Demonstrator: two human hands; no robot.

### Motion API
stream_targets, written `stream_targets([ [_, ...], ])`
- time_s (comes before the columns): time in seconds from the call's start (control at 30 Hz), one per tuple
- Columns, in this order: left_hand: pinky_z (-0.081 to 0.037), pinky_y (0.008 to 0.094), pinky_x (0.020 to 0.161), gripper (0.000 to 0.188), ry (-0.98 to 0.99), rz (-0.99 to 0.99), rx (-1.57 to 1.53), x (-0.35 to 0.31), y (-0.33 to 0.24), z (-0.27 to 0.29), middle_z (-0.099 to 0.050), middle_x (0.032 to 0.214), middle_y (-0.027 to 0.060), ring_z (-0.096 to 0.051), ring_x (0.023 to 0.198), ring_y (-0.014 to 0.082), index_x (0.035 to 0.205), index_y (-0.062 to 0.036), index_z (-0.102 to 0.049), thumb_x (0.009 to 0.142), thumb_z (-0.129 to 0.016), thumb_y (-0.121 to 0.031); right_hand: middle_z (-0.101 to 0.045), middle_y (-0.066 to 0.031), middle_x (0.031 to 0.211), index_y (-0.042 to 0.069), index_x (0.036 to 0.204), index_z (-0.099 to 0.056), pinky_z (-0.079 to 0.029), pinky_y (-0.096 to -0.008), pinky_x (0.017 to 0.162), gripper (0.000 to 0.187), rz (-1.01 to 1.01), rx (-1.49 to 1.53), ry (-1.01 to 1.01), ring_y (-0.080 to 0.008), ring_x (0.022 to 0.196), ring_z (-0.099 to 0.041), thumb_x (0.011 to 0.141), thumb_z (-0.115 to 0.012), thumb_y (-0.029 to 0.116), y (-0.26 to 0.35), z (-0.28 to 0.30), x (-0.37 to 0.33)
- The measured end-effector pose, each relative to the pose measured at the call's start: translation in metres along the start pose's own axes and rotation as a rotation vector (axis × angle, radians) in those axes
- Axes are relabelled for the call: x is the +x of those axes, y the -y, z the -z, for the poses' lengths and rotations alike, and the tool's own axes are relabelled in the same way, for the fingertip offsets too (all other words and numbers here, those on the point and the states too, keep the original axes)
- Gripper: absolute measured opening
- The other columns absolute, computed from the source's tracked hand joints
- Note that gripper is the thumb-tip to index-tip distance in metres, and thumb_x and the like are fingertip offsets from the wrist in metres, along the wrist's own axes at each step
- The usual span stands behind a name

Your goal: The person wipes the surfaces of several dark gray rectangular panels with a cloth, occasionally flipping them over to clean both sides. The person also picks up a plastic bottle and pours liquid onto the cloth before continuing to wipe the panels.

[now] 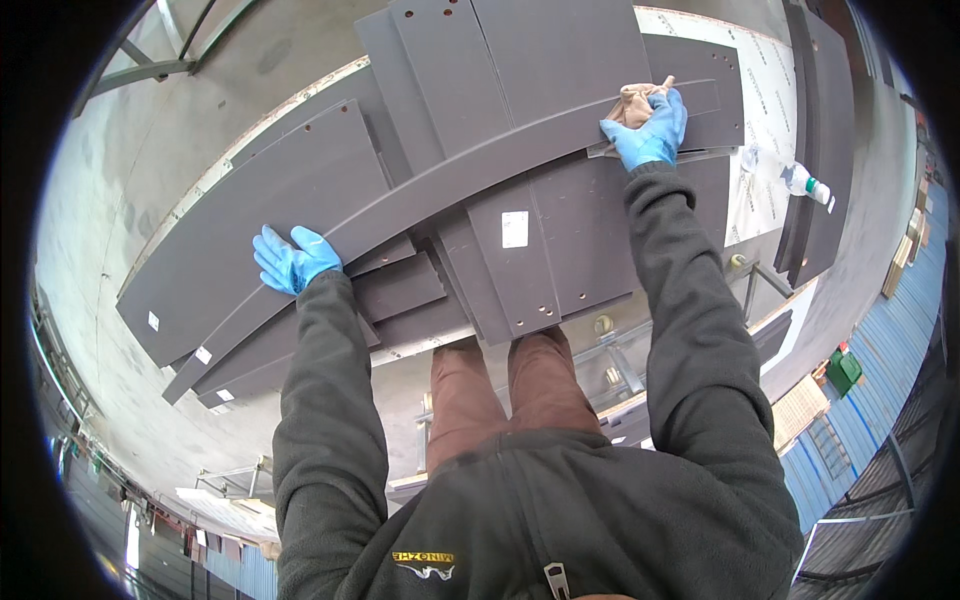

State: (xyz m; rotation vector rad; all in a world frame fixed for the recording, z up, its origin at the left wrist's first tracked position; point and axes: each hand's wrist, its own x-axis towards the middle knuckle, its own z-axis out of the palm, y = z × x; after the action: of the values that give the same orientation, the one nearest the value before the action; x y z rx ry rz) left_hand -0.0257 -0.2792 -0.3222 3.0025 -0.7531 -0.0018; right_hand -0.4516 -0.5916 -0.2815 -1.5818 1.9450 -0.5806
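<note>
A long, narrow dark grey panel lies slantwise across a stack of similar panels, from the near left to the far right. My left hand, in a blue glove, rests on the panel's left part with fingers spread and nothing in it. Near the panel's right end, my right hand, gloved in blue too, is closed on a crumpled beige cloth. The cloth is against the panel's surface. Beneath are wider grey panels with small drilled holes, some bearing white labels.
A white printed sheet lies under the stack at the right. On it is a white plastic bottle with a green band, tipped over. Further right stand more long dark panels. Metal frame legs and a green bin show lower down.
</note>
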Motion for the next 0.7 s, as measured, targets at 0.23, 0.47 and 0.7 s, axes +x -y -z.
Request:
stream_targets([
  [0.23,-0.015,0.0579,0.126,0.064,0.005,-0.002,-0.004,0.0,-0.003,0.004,-0.038,0.165,0.0175,-0.031,0.155,0.0353,0.157,-0.0094,-0.043,0.1,-0.05,-0.038,-0.021,-0.0168,0.166,0.013,0.155,-0.038,-0.027,-0.0487,0.131,0.108,-0.151,-0.507,0.109,-0.0406,0.157,-0.014,0.07,-0.096,0.042,0.031,-0.007,-0.014],
  [0.47,-0.015,0.0575,0.126,0.064,0.023,0.001,-0.001,0.0,-0.004,0.005,-0.038,0.165,0.0181,-0.03,0.155,0.0342,0.157,-0.0084,-0.044,0.101,-0.049,-0.039,-0.009,-0.0161,0.17,0.017,0.159,-0.035,-0.026,-0.0506,0.131,0.111,-0.218,-0.466,0.126,-0.0406,0.16,-0.005,0.069,-0.097,0.043,0.046,-0.009,-0.018],
  [0.7,-0.017,0.0577,0.125,0.064,-0.004,-0.009,0.007,0.0,-0.003,0.004,-0.039,0.165,0.0184,-0.032,0.154,0.0332,0.156,-0.0071,-0.045,0.1,-0.049,-0.039,-0.009,-0.0132,0.171,0.02,0.156,-0.039,-0.03,-0.0497,0.13,0.105,-0.184,-0.48,0.106,-0.0361,0.161,-0.004,0.07,-0.096,0.043,0.05,-0.008,-0.017],
])
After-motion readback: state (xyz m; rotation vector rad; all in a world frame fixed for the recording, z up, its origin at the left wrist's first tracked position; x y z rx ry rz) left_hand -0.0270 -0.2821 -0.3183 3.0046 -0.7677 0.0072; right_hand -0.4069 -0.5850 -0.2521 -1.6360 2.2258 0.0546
